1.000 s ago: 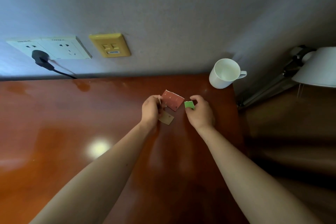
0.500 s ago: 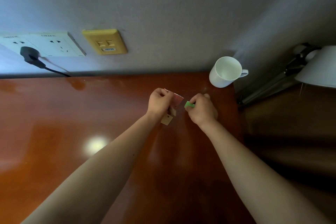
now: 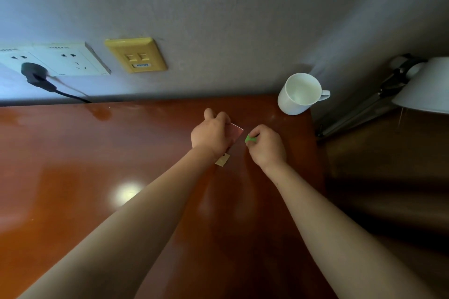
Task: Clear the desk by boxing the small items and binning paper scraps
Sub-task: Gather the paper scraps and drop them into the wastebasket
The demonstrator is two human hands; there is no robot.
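Observation:
My left hand [image 3: 211,134] is closed over a red paper scrap [image 3: 237,131] near the back right of the wooden desk [image 3: 73,165]; only the scrap's right corner shows past the fingers. A tan paper scrap [image 3: 222,160] sticks out below that hand at the wrist; whether it is held or lies on the desk I cannot tell. My right hand [image 3: 267,147] pinches a small green scrap [image 3: 248,138] between thumb and fingertips, just right of the red one.
A white mug [image 3: 300,93] stands at the desk's back right corner by the grey wall. White sockets [image 3: 65,59] with a black plug [image 3: 36,75] and a yellow socket plate [image 3: 136,54] are on the wall. A lamp shade [image 3: 427,85] hangs beyond the desk's right edge.
My left hand has closed over the red scrap, which lay flat and fully visible a second ago. The right hand has lifted the green scrap slightly and kept its pinch.

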